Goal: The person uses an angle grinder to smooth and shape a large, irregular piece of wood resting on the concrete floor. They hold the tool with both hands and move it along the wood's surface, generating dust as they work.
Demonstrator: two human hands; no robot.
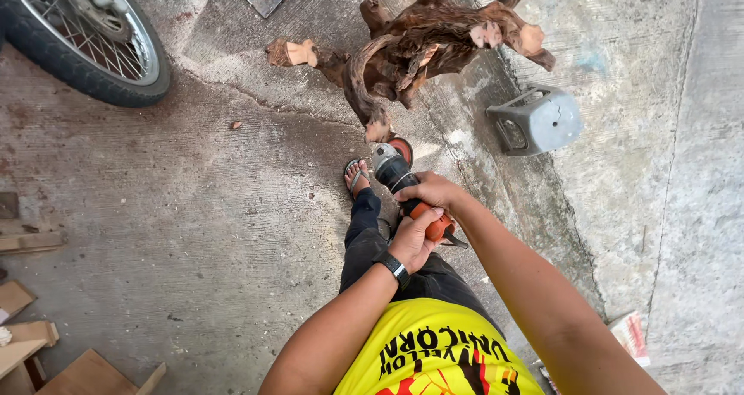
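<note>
Tool: I see an angle grinder [403,184] in the middle of the frame. It has an orange handle, a dark body and a grey head.
Left hand: My left hand [413,238] is clenched round the orange back end of the grinder. A black watch [394,269] sits on that wrist.
Right hand: My right hand [431,189] is wrapped over the dark body, just ahead of the left hand.
Which way it points: The long side of the grinder runs from the lower right to the upper left of the frame. The head points up at the wood. The round disc [402,147] is at the far tip.
Wood: A big twisty brown root [418,46] stands on the concrete floor [194,209] in the upper middle. Its lowest stub is just above the disc. I cannot tell if they touch.
Foot: My foot in a sandal [356,176] is just left of the head.
What could go wrong: I think the disc could catch on the knobbly wood and jump back. The foot is very near. The root may tip if pushed.
Around: A grey stool [536,120] lies to the right. A wheel [85,39] is at the upper left.
</note>
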